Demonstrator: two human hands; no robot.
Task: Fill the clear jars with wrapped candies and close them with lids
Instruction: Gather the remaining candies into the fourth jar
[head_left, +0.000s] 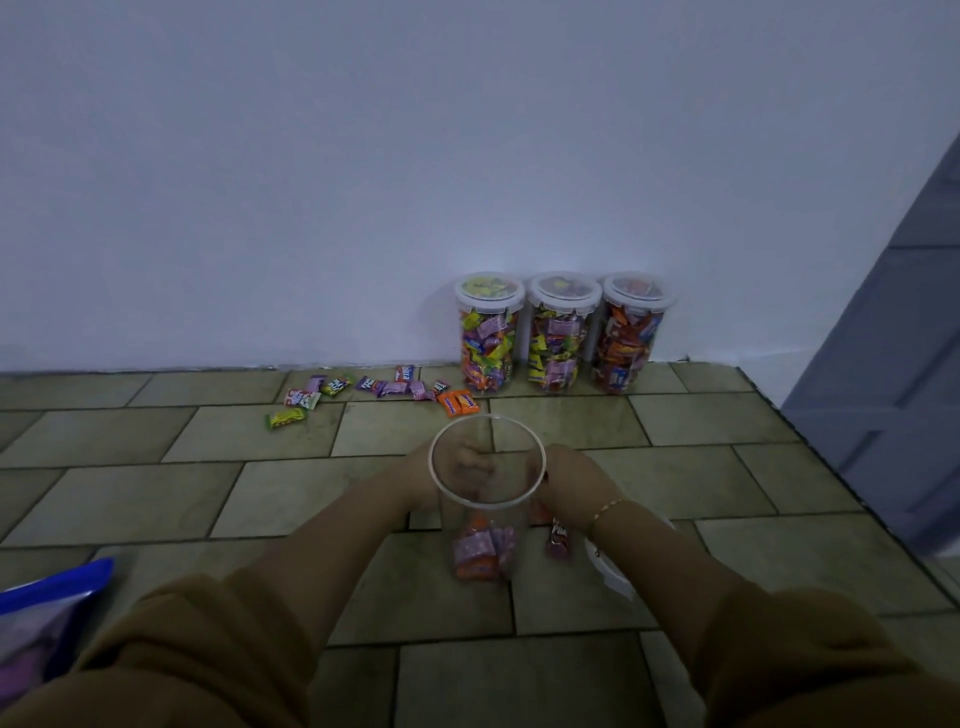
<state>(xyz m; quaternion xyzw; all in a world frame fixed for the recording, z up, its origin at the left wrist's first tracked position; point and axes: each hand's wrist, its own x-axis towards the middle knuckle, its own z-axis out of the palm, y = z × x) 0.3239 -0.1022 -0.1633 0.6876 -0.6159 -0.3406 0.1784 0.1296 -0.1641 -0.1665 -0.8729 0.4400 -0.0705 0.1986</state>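
1. One open clear jar stands on the tiled floor, with about three wrapped candies at its bottom.
2. The left hand is seen through the jar wall, fingers curled; whether its grip holds a candy cannot be told.
3. The right hand touches the jar's right side; its grip is hidden, so its state cannot be told.
4. Three filled, lidded jars stand in a row against the wall.
5. About a dozen loose candies lie scattered left of that row.
6. One white lid lies under the right forearm.
7. One candy lies just right of the open jar.
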